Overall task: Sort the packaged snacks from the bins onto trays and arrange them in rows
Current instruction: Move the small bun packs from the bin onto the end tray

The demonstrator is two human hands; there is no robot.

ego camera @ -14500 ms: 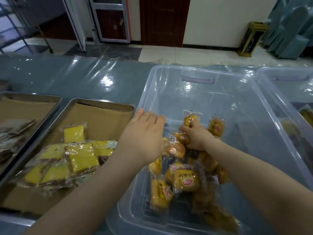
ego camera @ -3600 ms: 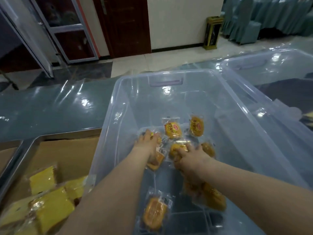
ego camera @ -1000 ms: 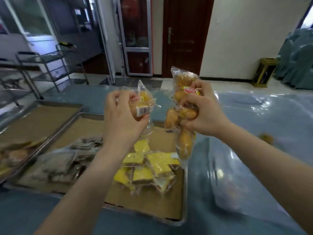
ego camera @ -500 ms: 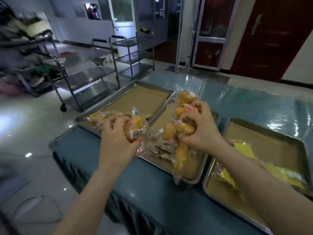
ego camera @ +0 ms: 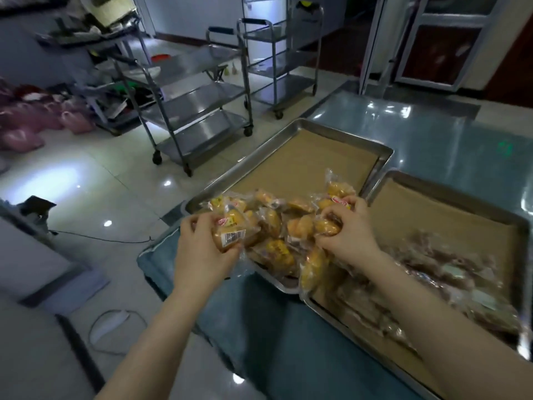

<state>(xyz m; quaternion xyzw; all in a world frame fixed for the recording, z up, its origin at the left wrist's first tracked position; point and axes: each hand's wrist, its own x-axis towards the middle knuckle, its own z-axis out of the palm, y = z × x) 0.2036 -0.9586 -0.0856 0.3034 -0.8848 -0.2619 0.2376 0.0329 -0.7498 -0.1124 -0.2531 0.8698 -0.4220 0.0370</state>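
From the head camera, the left hand (ego camera: 202, 252) has its fingers curled round a clear-wrapped golden bun packet with a white barcode label (ego camera: 233, 235), holding it at the near corner of a rectangular steel tray lined with brown paper (ego camera: 346, 135). The right hand (ego camera: 346, 235) pinches a bunch of the same wrapped golden buns (ego camera: 324, 225), one of which dangles down over the tray's near rim. Between the two hands a loose heap of bun packets (ego camera: 274, 249) lies on the near end of this tray, while its far end shows bare paper. Just beside it to the right sits a second paper-lined steel tray (ego camera: 461, 199) holding blurred brownish wrapped snacks (ego camera: 450, 272). Both trays rest on a blue-green table under clear plastic sheeting (ego camera: 418, 119). Steel shelf trolleys (ego camera: 199, 111) stand on the tiled floor beyond.
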